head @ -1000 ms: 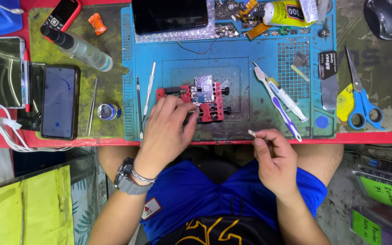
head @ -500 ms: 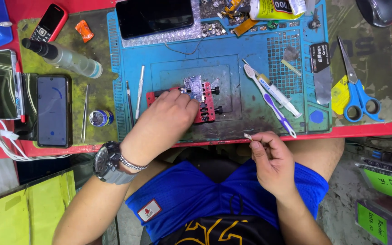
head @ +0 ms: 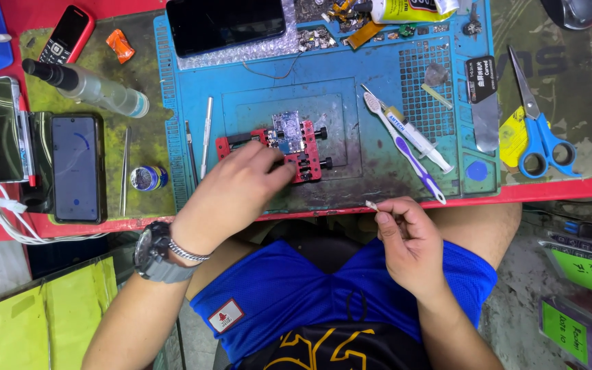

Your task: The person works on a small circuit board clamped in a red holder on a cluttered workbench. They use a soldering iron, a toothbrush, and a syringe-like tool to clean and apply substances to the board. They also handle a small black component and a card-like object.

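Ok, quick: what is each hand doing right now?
Left hand: fingers resting on the red clamp fixture that holds a small circuit board.
Right hand: fingers pinched on a small white swab.

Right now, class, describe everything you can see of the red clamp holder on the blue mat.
The red clamp holder lies flat on the blue mat. It looks like metal, with black knobs along its near and right edges. A small circuit board sits clamped in it. The left hand rests on its left part, covering some.
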